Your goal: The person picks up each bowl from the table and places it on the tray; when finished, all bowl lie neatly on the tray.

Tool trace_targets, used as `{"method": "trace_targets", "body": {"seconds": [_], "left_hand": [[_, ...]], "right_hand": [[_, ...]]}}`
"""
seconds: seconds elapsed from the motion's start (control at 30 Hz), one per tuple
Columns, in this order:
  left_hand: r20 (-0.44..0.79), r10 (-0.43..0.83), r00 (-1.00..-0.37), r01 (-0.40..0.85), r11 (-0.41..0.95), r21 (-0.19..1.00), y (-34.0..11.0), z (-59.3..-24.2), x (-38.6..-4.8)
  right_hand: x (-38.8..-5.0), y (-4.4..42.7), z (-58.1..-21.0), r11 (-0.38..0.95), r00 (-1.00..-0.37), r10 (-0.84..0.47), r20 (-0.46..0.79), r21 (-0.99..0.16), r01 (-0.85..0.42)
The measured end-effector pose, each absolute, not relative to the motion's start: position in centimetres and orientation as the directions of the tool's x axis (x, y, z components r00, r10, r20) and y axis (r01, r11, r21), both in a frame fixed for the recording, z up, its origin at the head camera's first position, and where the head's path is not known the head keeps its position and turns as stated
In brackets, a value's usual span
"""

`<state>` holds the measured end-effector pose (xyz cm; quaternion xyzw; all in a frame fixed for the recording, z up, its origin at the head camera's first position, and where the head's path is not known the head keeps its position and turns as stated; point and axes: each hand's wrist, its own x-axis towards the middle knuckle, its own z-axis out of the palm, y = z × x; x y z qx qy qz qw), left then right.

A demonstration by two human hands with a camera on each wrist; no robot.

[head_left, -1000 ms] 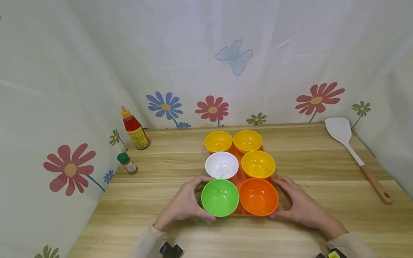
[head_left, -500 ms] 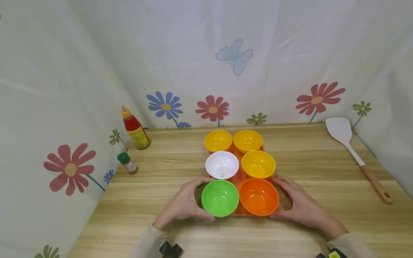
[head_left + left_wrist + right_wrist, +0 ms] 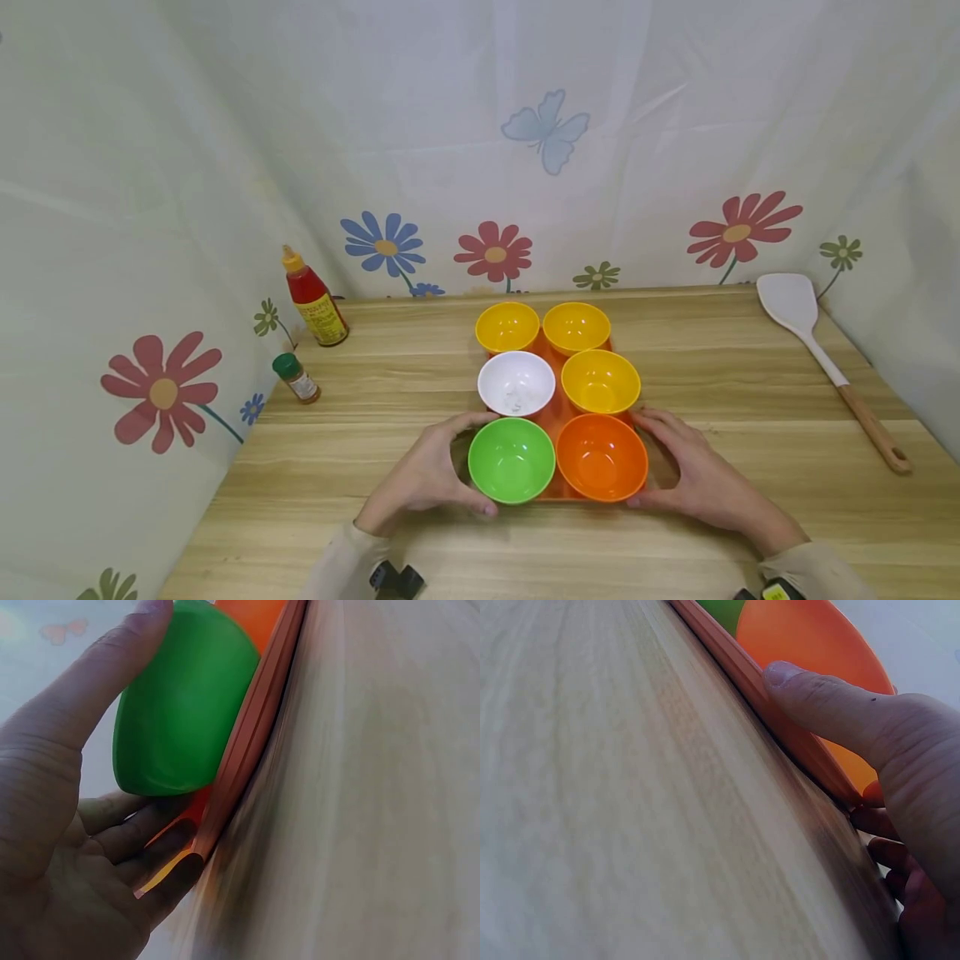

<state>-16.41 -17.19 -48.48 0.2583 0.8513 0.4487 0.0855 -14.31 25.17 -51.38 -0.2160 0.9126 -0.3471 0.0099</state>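
Two columns of bowls stand on an orange tray (image 3: 556, 415) in the head view. My left hand (image 3: 431, 468) curves round the outer side of the green bowl (image 3: 512, 462) at the near left, thumb in front, fingers behind. In the left wrist view, some fingertips also reach the tray's edge. On the other side, my right hand (image 3: 701, 475) curves round the orange bowl (image 3: 602, 460). Its thumb (image 3: 817, 697) lies against the bowl just above the tray's rim. Behind these stand a white bowl (image 3: 516, 383) and a yellow bowl (image 3: 600, 382).
Two more yellow bowls (image 3: 507, 328) fill the tray's far end. A red sauce bottle (image 3: 317, 300) and a green-capped spice jar (image 3: 297, 379) stand at the left. To the right lies a white spatula (image 3: 813, 346) with a wooden handle. A flowered curtain (image 3: 637, 167) borders the wooden table.
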Motion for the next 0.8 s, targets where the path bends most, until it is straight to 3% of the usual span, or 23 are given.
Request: {"method": "trace_targets", "body": {"seconds": [0.5, 0.8], "left_hand": [[0.152, 0.439, -0.886, 0.360, 0.444, 0.820, -18.3, -48.2, -16.6], [0.251, 0.354, -0.901, 0.401, 0.459, 0.793, -18.8, -47.4, -17.3]], "right_hand": [[-14.5, 25.1, -51.5, 0.662, -0.900, -0.411, 0.146, -0.630, -0.405], [-14.7, 25.3, -51.6, 0.654, -0.894, -0.420, 0.159, -0.629, -0.419]]}}
